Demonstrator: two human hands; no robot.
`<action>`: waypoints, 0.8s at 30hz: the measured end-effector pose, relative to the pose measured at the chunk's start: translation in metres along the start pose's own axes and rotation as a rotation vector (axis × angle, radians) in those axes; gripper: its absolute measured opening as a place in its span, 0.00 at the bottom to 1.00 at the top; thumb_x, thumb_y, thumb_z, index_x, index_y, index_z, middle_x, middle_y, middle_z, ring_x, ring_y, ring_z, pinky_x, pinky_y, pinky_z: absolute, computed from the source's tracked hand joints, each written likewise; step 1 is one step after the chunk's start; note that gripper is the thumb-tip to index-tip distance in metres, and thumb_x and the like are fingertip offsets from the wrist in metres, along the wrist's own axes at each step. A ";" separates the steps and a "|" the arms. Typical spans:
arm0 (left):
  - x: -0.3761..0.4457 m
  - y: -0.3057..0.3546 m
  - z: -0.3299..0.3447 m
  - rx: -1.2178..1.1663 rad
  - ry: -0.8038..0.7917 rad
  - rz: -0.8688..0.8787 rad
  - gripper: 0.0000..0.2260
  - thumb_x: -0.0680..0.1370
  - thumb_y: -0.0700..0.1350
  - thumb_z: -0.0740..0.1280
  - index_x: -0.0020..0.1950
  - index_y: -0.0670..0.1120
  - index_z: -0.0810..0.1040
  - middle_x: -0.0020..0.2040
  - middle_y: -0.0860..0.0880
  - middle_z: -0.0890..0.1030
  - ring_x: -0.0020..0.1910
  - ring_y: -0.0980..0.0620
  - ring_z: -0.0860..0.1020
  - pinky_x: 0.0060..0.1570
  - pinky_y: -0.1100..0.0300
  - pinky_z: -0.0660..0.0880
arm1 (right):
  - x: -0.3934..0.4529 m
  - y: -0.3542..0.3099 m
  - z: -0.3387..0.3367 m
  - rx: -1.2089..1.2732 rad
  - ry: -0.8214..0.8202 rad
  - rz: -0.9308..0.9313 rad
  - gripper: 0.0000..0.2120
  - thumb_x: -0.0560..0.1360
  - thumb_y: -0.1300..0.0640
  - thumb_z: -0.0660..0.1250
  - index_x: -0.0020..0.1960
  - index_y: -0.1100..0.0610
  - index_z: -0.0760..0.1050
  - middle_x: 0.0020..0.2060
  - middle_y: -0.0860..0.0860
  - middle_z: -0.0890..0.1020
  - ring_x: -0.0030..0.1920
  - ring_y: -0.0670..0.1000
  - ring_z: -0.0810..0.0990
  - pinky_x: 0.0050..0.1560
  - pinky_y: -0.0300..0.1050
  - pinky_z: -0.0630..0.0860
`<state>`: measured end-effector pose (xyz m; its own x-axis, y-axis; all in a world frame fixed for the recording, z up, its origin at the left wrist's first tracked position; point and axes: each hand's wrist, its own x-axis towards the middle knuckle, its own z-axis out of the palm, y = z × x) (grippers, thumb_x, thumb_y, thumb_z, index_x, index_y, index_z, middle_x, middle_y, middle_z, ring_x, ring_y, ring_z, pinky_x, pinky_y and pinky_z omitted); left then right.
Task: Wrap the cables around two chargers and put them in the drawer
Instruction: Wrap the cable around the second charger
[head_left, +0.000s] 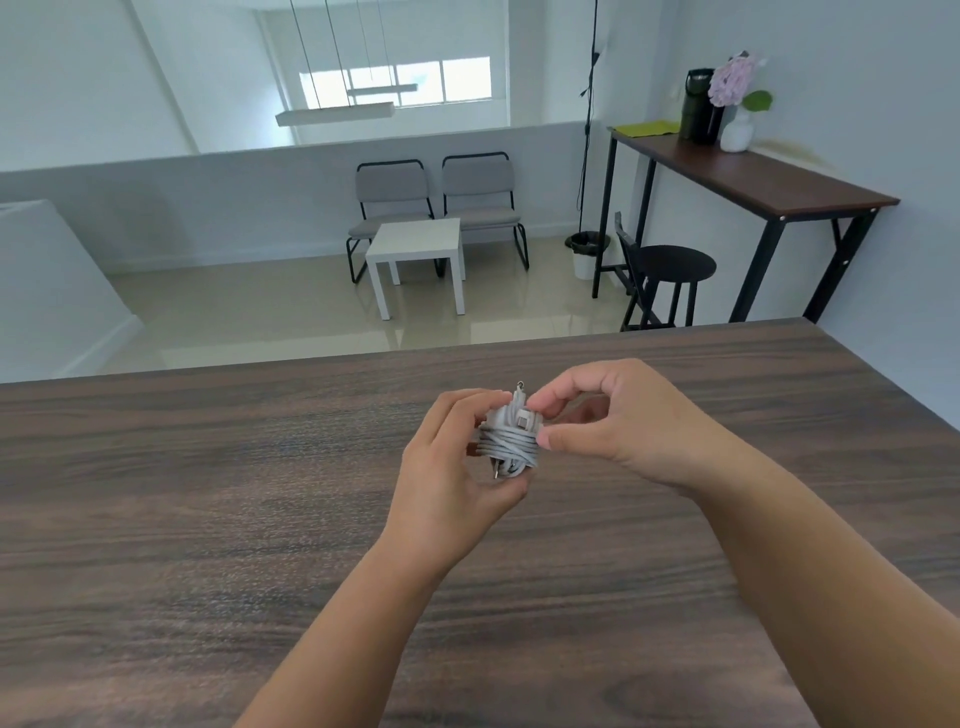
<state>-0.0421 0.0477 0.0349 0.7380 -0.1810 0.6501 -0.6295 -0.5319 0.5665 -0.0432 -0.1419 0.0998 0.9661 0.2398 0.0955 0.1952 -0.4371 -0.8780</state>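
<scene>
A white charger with its white cable coiled around it is held above the dark wooden table. My left hand cups it from the left and below. My right hand pinches the cable end at the top right of the bundle with thumb and forefinger. A metal plug pin sticks up at the top, and another metal tip shows at the bottom of the bundle. No second charger or drawer is in view.
The table's far edge runs across the middle of the view. Beyond it stand two grey chairs, a small white table, a black stool and a tall side table with a vase and a flask.
</scene>
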 end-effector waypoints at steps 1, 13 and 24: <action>-0.001 0.001 0.001 -0.013 0.011 -0.014 0.28 0.64 0.40 0.80 0.61 0.49 0.77 0.56 0.56 0.77 0.55 0.61 0.76 0.50 0.69 0.75 | -0.001 0.001 0.001 0.014 -0.002 0.001 0.09 0.68 0.60 0.76 0.46 0.49 0.83 0.34 0.41 0.83 0.34 0.41 0.79 0.39 0.35 0.75; -0.009 -0.001 0.010 0.187 0.130 0.176 0.28 0.67 0.36 0.79 0.63 0.47 0.73 0.59 0.44 0.78 0.64 0.50 0.77 0.56 0.55 0.78 | -0.010 0.005 0.027 0.236 0.264 0.017 0.14 0.63 0.57 0.80 0.47 0.48 0.83 0.43 0.50 0.83 0.45 0.52 0.83 0.49 0.50 0.82; -0.008 -0.003 0.007 0.067 0.177 0.174 0.28 0.66 0.35 0.79 0.60 0.47 0.70 0.58 0.45 0.74 0.57 0.53 0.75 0.48 0.65 0.77 | -0.014 0.002 0.038 0.166 0.317 -0.116 0.16 0.65 0.61 0.78 0.48 0.46 0.81 0.44 0.47 0.83 0.45 0.46 0.82 0.48 0.43 0.81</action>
<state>-0.0446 0.0444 0.0244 0.5621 -0.1297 0.8169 -0.7215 -0.5597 0.4076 -0.0631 -0.1127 0.0789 0.9485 -0.0122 0.3164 0.3015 -0.2702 -0.9144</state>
